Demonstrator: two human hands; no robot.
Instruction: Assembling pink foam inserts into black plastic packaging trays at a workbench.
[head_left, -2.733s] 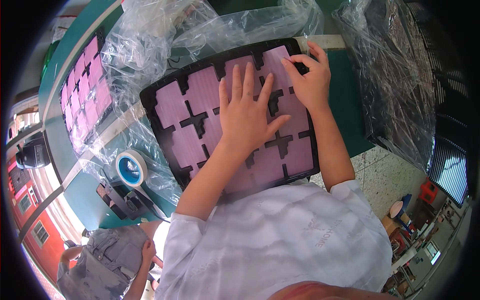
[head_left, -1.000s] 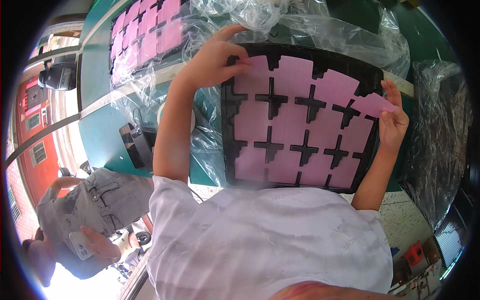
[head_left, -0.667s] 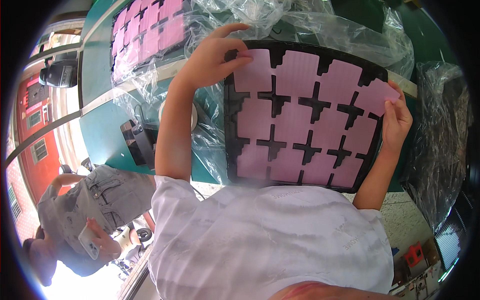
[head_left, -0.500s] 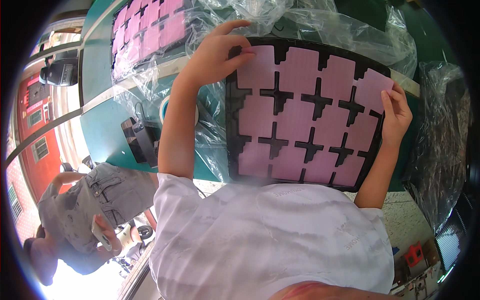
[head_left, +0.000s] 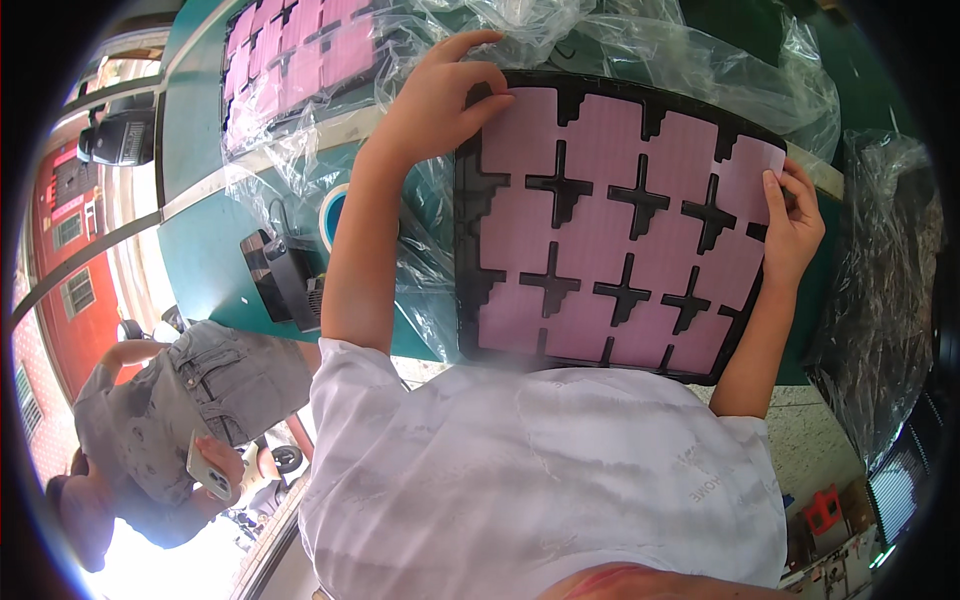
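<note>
Pink, notched sheet piece (head_left: 748, 165) sits at the upper-right corner of a black moulded plastic tray (head_left: 472, 235), just left of the right hand (head_left: 793, 225), whose thumb and fingers close on its outer edge. Good handling here seems to ask for a light pinch near the rim, so that the thin material does not crease, with its notches lined up to the black dividers and its face pressed down evenly. Other pink pieces (head_left: 600, 225) lie between and below the hands. The left hand (head_left: 432, 108) arches over the opposite corner, index finger raised and thumb reaching inward; whether it grips the tray or merely rests there, I cannot tell. The hands are well apart, at either side of the tray; the right wrist rises almost straight, fingers up, while the left forearm passes in front of a tape roll (head_left: 333, 215) on the green surface (head_left: 205, 270).
</note>
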